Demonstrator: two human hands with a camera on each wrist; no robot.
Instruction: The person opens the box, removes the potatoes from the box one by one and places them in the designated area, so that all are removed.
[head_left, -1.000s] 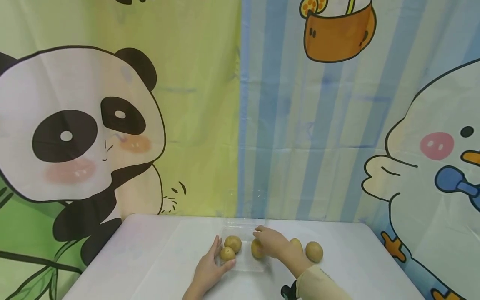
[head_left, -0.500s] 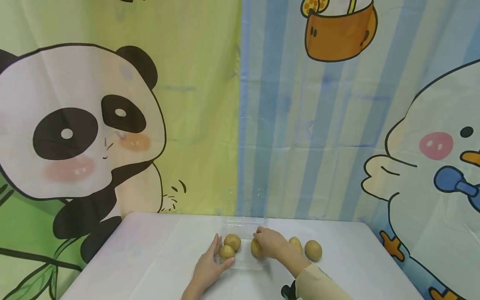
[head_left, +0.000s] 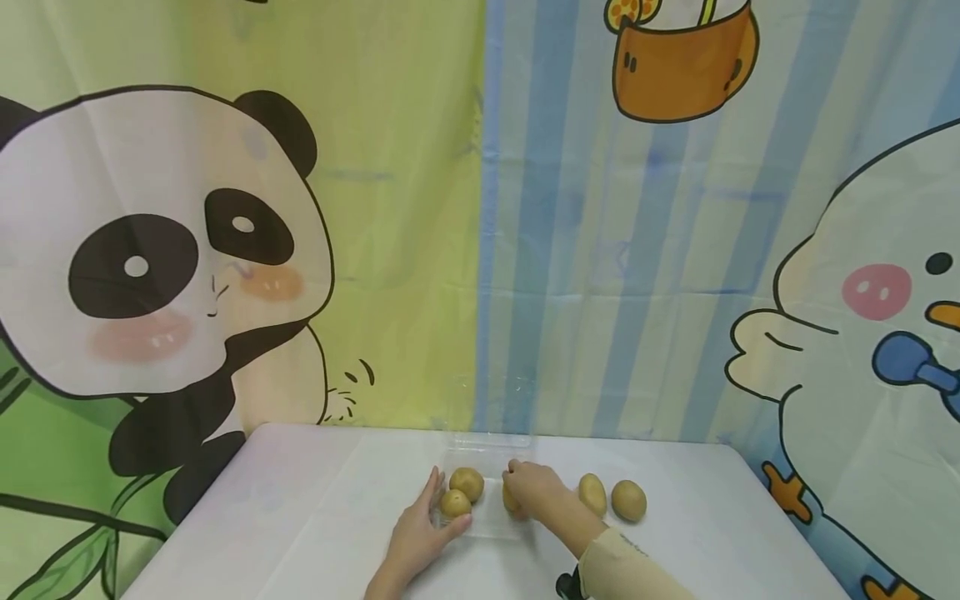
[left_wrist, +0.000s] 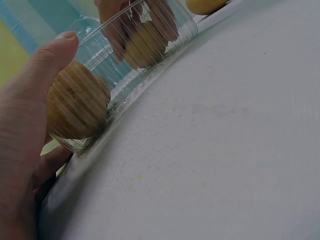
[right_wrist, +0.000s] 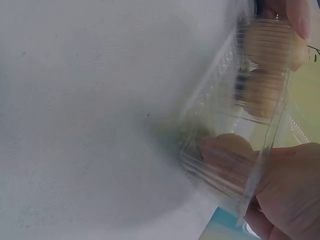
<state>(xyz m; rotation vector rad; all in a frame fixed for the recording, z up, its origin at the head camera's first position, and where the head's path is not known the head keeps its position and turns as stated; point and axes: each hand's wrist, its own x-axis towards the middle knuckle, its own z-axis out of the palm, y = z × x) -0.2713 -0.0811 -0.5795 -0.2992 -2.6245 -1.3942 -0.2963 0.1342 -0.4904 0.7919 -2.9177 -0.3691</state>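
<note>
A clear plastic container (head_left: 491, 528) sits on the white table, its lid standing up at the back. My left hand (head_left: 416, 537) grips its left end, thumb on the near side, fingers round the far side. Two potatoes (head_left: 455, 503) lie inside by that hand. My right hand (head_left: 540, 490) reaches into the right part and holds a third potato (left_wrist: 145, 45), fingers on both sides of it, low in the container. In the right wrist view the container wall (right_wrist: 215, 120) stands in front of the right fingers.
Outside the container, right of my right forearm, an oblong potato (head_left: 592, 495) and a rounder potato (head_left: 628, 501) lie on the table (head_left: 315, 508). Behind the table hangs a printed curtain (head_left: 405, 250).
My right hand shifts slightly within the container, covering more of its potato, and the oblong potato outside shows more. My left hand stays on the container.
</note>
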